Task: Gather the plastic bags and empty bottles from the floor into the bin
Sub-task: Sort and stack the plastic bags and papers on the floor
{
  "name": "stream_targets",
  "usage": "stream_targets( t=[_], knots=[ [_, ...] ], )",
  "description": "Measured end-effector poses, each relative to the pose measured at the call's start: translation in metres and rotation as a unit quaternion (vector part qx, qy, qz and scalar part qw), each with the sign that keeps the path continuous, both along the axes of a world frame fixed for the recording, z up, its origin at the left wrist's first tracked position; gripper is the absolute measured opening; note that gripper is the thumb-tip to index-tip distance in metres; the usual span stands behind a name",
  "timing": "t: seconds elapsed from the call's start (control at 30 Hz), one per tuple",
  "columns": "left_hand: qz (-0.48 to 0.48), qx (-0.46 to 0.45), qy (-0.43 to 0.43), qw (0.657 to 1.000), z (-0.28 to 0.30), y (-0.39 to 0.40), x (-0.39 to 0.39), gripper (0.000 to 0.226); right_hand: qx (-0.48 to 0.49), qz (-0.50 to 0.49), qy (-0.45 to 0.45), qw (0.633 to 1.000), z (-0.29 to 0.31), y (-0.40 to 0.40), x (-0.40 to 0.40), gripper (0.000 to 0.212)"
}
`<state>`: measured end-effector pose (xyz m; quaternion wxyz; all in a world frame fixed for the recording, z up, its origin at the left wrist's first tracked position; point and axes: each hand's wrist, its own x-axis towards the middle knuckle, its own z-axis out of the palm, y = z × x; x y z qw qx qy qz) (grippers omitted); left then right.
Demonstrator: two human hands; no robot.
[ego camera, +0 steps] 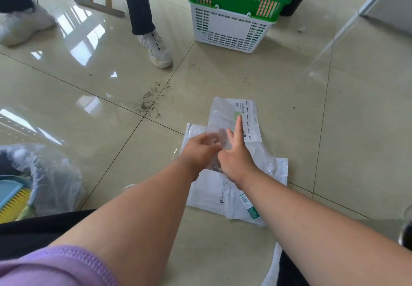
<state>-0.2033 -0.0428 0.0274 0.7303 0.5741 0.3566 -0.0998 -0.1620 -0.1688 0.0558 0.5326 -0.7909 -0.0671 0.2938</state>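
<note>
Several flat white plastic bags [210, 193] with green print lie overlapped on the tiled floor in the middle of the view. My left hand [199, 149] is closed on a clear plastic bag [219, 116] that rises blurred above the pile. My right hand [234, 154] touches the same clear bag from the right, its index finger stretched forward and its thumb apart. At the left edge stands a bin lined with a clear plastic bag [44, 174], partly cut off.
A stack of white, green and orange shopping baskets [231, 29] stands ahead. Another person's legs and white shoes [156, 49] are at the upper left, by a wooden stand [100, 2]. A blue dustpan with a yellow brush [13, 198] sits in the bin. Dirt specks [149, 100] litter the tiles.
</note>
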Motion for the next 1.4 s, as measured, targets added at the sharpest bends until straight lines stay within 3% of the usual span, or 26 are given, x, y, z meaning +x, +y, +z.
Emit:
stream_targets(
  t=[0.03,0.1,0.2,0.27,0.37,0.5,0.6,0.7,0.8,0.87,1.03,1.13,1.23,1.4],
  knots=[
    [-0.010,0.050,0.000,0.999,-0.004,0.003,-0.003,0.045,0.007,-0.030,0.019,0.999,-0.003,0.002,0.000,0.108],
    [-0.035,0.109,0.005,0.993,-0.009,0.011,-0.009,0.070,0.000,-0.075,0.024,0.997,-0.013,0.002,0.002,0.102],
    [-0.036,0.130,0.015,0.991,-0.021,0.026,-0.012,0.104,-0.062,-0.071,-0.014,0.995,-0.035,-0.010,0.015,0.089],
    [-0.038,0.133,0.018,0.990,-0.029,0.032,-0.009,0.114,-0.113,-0.059,-0.013,0.992,-0.052,-0.021,0.035,0.080],
    [-0.065,0.150,0.027,0.986,-0.040,0.036,0.001,0.108,-0.200,-0.029,-0.032,0.979,-0.077,-0.037,0.074,0.069],
    [-0.109,0.174,0.068,0.976,-0.062,0.037,0.029,0.078,-0.327,0.067,-0.082,0.939,-0.119,-0.055,0.132,0.069],
    [-0.116,0.180,0.101,0.972,-0.084,0.041,0.042,0.079,-0.389,0.147,-0.118,0.902,-0.152,-0.054,0.163,0.087],
    [-0.168,0.158,0.143,0.963,-0.103,0.042,0.040,0.090,-0.411,0.220,-0.138,0.874,-0.178,-0.044,0.180,0.122],
    [-0.186,0.142,0.171,0.957,-0.116,0.039,0.029,0.098,-0.419,0.280,-0.104,0.857,-0.199,-0.043,0.183,0.132],
    [-0.165,0.139,0.189,0.958,-0.121,0.039,0.025,0.097,-0.452,0.300,-0.094,0.835,-0.207,-0.044,0.177,0.125],
    [-0.100,0.106,0.184,0.972,-0.120,0.038,0.028,0.074,-0.549,0.316,-0.195,0.749,-0.198,-0.038,0.172,0.083],
    [-0.047,0.056,0.150,0.986,-0.110,0.034,0.035,0.066,-0.524,0.277,-0.186,0.784,-0.179,-0.039,0.168,0.065],
    [-0.010,0.007,0.121,0.993,-0.103,0.028,0.036,0.055,-0.449,0.256,-0.197,0.833,-0.155,-0.035,0.142,0.061],
    [0.008,-0.027,0.083,0.996,-0.085,0.022,0.027,0.064,-0.228,0.290,-0.153,0.917,-0.111,-0.027,0.057,0.061]
  ],
)
